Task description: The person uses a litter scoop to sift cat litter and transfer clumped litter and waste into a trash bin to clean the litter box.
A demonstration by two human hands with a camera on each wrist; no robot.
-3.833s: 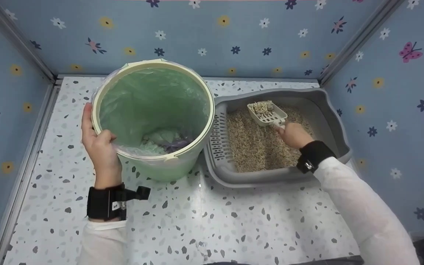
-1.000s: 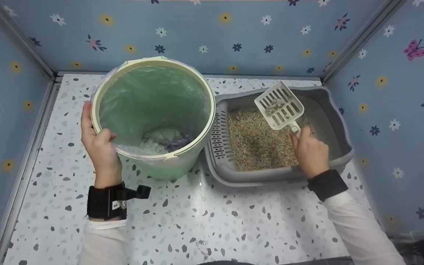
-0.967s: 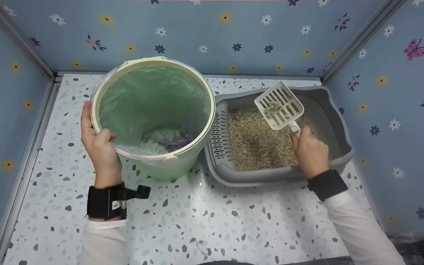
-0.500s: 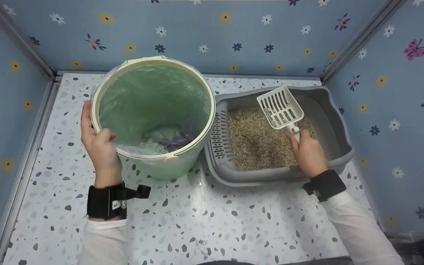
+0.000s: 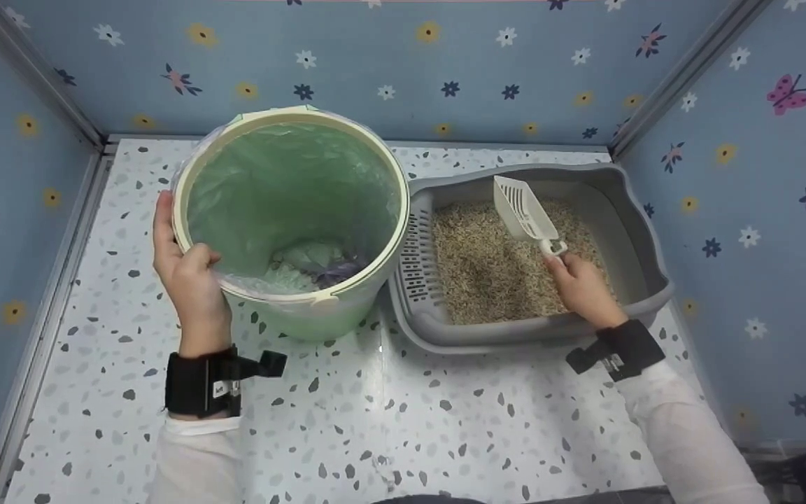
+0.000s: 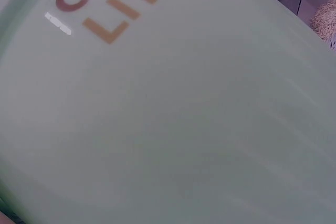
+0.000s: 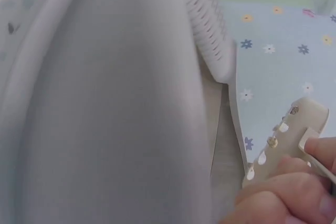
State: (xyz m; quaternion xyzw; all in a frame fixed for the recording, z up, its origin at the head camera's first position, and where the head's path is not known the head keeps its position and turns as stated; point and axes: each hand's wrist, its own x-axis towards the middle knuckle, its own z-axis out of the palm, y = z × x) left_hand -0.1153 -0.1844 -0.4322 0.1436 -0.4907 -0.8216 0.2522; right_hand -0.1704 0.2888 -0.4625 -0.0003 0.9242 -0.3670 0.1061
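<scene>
My left hand (image 5: 196, 287) holds the rim of a pale green bin (image 5: 315, 322), thumb over the edge and fingers along the outside. The left wrist view is filled mostly by the bin's wall (image 6: 157, 119), with printed letters at the top. My right hand (image 5: 585, 290) grips the handle of a white slotted litter scoop (image 5: 525, 210), tilted above the grey litter box (image 5: 508, 334). Tan litter (image 5: 494, 273) covers the box floor. Small bits show at the slots of the scoop (image 7: 296, 127) in the right wrist view, where my curled fingers (image 7: 294, 190) also appear.
A clear liner lines the bin, with crumpled green and purple plastic (image 5: 326, 266) at its bottom. The bin stands against the litter box's perforated left end (image 5: 417, 259). Flowered blue walls (image 5: 389, 63) enclose the speckled white floor (image 5: 375, 413).
My right hand lifted the scoop from the litter with clumps in it. Since then the pieces in it have dwindled, and the scoop has turned onto its side. My left hand stays put.
</scene>
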